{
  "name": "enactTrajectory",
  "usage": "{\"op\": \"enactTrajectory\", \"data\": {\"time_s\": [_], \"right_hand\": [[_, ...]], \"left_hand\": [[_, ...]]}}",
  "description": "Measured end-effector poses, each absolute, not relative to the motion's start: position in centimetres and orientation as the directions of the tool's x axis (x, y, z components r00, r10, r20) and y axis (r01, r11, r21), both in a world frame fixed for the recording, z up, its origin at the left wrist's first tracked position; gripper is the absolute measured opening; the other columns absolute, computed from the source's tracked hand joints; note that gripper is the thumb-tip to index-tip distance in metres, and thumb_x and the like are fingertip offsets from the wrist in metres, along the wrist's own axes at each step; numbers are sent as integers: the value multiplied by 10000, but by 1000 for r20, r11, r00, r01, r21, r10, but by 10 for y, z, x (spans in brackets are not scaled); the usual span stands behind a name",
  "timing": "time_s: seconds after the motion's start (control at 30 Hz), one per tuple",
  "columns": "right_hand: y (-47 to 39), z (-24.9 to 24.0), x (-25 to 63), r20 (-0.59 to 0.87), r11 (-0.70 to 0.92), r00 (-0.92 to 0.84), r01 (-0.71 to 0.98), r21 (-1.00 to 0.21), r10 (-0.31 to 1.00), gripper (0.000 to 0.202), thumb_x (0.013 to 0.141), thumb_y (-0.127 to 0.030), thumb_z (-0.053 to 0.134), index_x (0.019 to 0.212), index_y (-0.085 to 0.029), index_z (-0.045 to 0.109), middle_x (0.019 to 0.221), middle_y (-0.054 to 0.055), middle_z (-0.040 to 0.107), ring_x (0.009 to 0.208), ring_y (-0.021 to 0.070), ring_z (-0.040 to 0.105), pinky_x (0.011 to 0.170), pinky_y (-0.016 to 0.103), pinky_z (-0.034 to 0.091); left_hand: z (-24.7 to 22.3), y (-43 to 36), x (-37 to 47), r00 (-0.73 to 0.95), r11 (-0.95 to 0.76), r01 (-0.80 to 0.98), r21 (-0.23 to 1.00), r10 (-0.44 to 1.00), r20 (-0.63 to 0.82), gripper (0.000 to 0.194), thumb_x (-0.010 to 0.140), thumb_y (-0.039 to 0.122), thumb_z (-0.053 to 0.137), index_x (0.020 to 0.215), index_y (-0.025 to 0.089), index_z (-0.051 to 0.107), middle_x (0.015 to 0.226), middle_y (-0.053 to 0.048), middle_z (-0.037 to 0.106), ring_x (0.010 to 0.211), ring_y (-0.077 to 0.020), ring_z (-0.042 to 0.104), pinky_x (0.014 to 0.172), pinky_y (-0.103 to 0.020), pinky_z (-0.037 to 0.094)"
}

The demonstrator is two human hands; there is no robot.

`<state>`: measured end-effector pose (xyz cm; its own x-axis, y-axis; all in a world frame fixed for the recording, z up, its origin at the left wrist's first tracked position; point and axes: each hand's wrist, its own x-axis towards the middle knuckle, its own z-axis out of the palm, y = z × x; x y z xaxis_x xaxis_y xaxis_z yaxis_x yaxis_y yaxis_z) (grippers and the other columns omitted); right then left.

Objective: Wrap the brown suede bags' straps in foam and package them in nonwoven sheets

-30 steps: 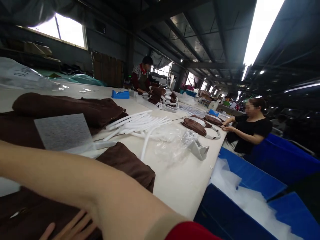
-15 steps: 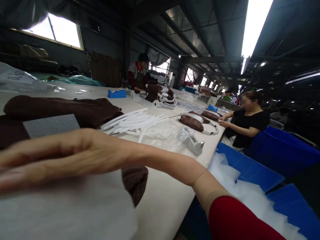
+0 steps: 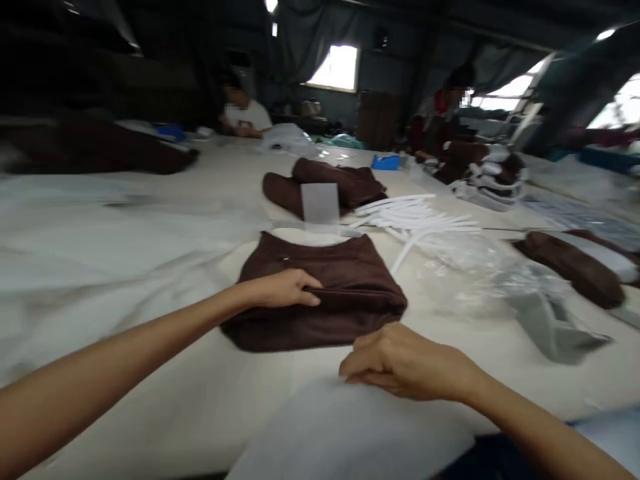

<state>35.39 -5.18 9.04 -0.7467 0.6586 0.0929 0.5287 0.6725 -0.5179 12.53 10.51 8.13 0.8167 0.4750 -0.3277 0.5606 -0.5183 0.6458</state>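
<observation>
A dark brown handbag [image 3: 320, 263] lies in front of me on the pale table [image 3: 200, 393]. My left hand [image 3: 287, 288] grips the bag's middle edge, thumb and fingers closed around the fabric beside its opening. Lower and to the right, my right hand [image 3: 395, 360] pinches the top of a thin, whitish translucent sheet [image 3: 350, 427]. This sheet hangs toward me, just in front of the bag's near side. Part of its lower end is cut off by the view's bottom edge.
Behind the bag are a small grey board [image 3: 320, 205], more brown bags [image 3: 345, 183] and a heap of white tubes [image 3: 410, 217]. Clear plastic [image 3: 460, 267] and a grey tape dispenser [image 3: 555, 327] lie right. White sheeting [image 3: 125, 247] covers the left. Two people work across the table.
My view has swung left. My right hand has drawn back from the far left to the near right with the white sheet. My left hand now shows, gripping the brown handbag.
</observation>
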Motion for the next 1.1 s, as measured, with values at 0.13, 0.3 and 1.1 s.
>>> {"op": "enactTrajectory", "data": {"time_s": [0.13, 0.3, 1.1], "right_hand": [[-28, 63, 333, 378, 715, -640, 692, -95, 669, 264, 1001, -204, 483, 785, -188, 633, 673, -11, 610, 582, 121, 539, 552, 272, 311], [-8, 37, 314, 621, 626, -576, 761, 169, 532, 284, 979, -128, 486, 716, -181, 577, 633, -2, 498, 592, 147, 422, 599, 312, 280], [-29, 22, 289, 659, 735, -581, 675, 63, 477, 210, 983, -144, 447, 1062, -153, 641, 944, 79, 655, 901, 199, 545, 789, 371, 385]], "left_hand": [[87, 117, 129, 774, -412, 612, 676, 487, -404, 273, 774, 315, 628, 997, 197, 734, 898, 16, 718, 838, -176, 614, 743, -212, 436], [92, 116, 134, 798, -385, 586, 713, 428, -425, 178, 769, 329, 642, 794, 164, 704, 721, 28, 638, 733, -153, 542, 695, -224, 411], [81, 90, 124, 782, -693, 617, 373, 593, -192, 187, 775, 125, 536, 886, 192, 670, 793, -38, 700, 701, -191, 635, 620, -256, 382]]}}
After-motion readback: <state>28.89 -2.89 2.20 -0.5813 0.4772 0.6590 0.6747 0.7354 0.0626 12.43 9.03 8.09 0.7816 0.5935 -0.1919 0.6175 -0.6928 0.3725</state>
